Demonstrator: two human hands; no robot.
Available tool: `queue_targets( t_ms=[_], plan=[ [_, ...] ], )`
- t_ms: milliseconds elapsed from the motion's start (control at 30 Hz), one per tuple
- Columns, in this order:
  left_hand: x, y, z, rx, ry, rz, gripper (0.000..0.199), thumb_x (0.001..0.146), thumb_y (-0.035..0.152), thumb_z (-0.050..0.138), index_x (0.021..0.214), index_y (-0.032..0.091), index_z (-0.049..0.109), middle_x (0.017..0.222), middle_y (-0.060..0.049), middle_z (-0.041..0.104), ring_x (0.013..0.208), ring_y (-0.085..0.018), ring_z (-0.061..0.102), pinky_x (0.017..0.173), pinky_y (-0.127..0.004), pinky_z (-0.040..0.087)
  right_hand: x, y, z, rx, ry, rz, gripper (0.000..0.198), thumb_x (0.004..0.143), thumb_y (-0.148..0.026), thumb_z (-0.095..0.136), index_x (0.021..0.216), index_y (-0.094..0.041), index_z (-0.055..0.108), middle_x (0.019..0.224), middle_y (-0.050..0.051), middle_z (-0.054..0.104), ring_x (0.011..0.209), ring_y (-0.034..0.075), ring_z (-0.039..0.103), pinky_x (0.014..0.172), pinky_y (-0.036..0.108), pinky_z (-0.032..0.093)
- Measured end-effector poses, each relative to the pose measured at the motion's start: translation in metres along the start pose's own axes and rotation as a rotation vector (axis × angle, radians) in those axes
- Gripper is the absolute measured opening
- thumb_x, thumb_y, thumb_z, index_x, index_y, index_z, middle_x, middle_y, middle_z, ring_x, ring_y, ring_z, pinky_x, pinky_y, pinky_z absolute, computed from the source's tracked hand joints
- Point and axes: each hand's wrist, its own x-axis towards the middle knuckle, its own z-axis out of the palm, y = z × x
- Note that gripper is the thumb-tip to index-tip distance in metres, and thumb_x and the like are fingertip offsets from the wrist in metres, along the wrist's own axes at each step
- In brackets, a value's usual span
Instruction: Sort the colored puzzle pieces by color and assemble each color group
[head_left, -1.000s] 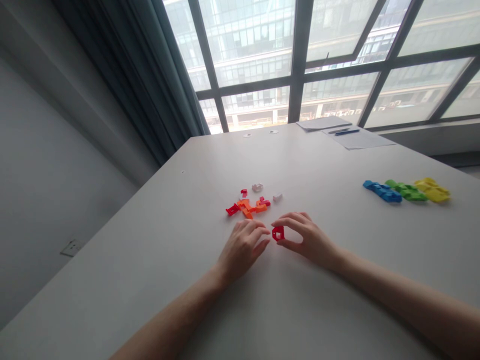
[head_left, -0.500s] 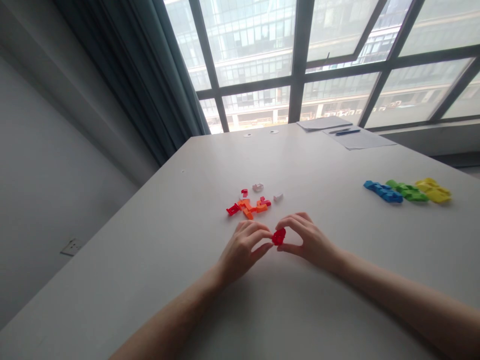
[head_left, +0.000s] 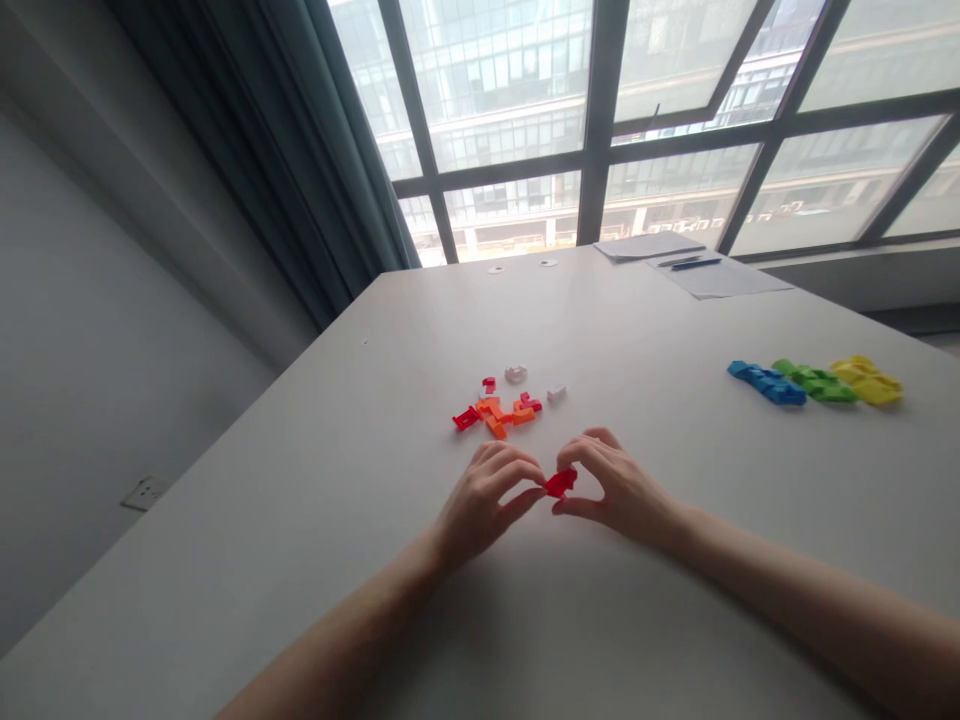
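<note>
A small red plastic piece (head_left: 561, 484) is held just above the table between my two hands. My left hand (head_left: 491, 495) is closed, pinching its left end between thumb and fingertips. My right hand (head_left: 611, 485) curls around the other side, index finger at the top edge and thumb below; its grip looks light. Behind my hands lies a loose cluster of orange pieces (head_left: 495, 412) mixed with red ones, such as a flat red piece (head_left: 466, 419) at its left. Two whitish pieces, one a pale block (head_left: 516, 374), sit at the cluster's far side.
To the right on the white table (head_left: 315, 480) lie blue pieces (head_left: 766, 383), green pieces (head_left: 814, 381) and yellow pieces (head_left: 867, 380) in groups. Papers (head_left: 735, 279) with a dark pen (head_left: 696, 264) are at the far edge, before the window. A dark curtain (head_left: 300, 150) hangs at left.
The red piece has tipped over between the fingers and now lies more slanted. My right hand's fingers have shifted a little around it; my left hand stays nearly in place.
</note>
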Motion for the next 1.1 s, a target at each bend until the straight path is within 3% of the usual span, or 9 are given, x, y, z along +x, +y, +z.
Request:
queue_targets(
  t_ms=[200,400,600,833,1100],
  plan=[
    [-0.0004,0.0010,-0.0001,-0.019,-0.007,-0.008,0.005,0.091,0.022,0.059,0.088,0.020,0.062,0.089,-0.004,0.070,0.086,-0.017,0.061,0.082,-0.032,0.048,0.0009,-0.0011,-0.0015,0.017,-0.015,-0.005,0.028,0.086,-0.045,0.063,0.095,-0.023,0.050,0.082,0.002,0.067,0.075,0.017,0.061,0.081,0.033,0.043],
    [-0.0014,0.0013,0.0006,0.000,0.013,-0.032,0.006,0.092,0.020,0.055,0.090,0.021,0.060,0.089,-0.004,0.069,0.086,-0.017,0.060,0.082,-0.032,0.048,0.0033,-0.0041,-0.0053,0.060,-0.061,-0.021,0.012,0.096,-0.033,0.051,0.100,-0.022,0.053,0.088,0.003,0.069,0.078,0.015,0.062,0.085,0.033,0.041],
    [-0.0020,0.0003,0.0007,0.009,0.032,-0.046,0.006,0.092,0.017,0.054,0.092,0.020,0.059,0.086,-0.003,0.069,0.083,-0.017,0.059,0.081,-0.032,0.047,0.0034,-0.0041,-0.0045,0.062,-0.021,0.000,0.012,0.095,-0.031,0.054,0.101,-0.021,0.054,0.087,0.002,0.070,0.077,0.014,0.063,0.086,0.034,0.040],
    [-0.0027,-0.0008,0.0015,0.086,-0.017,-0.082,0.017,0.091,0.031,0.060,0.103,0.020,0.058,0.096,-0.005,0.069,0.090,-0.020,0.061,0.084,-0.036,0.047,0.0042,-0.0038,-0.0060,0.029,0.020,0.080,0.015,0.096,-0.036,0.052,0.095,-0.022,0.058,0.087,0.002,0.072,0.073,0.014,0.064,0.085,0.034,0.041],
    [-0.0024,0.0007,0.0007,0.136,-0.013,-0.036,0.017,0.091,0.031,0.061,0.101,0.019,0.056,0.095,-0.004,0.068,0.089,-0.019,0.059,0.083,-0.033,0.045,0.0029,-0.0013,-0.0052,0.083,0.016,0.081,0.015,0.094,-0.037,0.056,0.098,-0.023,0.058,0.088,0.002,0.073,0.076,0.015,0.065,0.086,0.035,0.041]
  ],
)
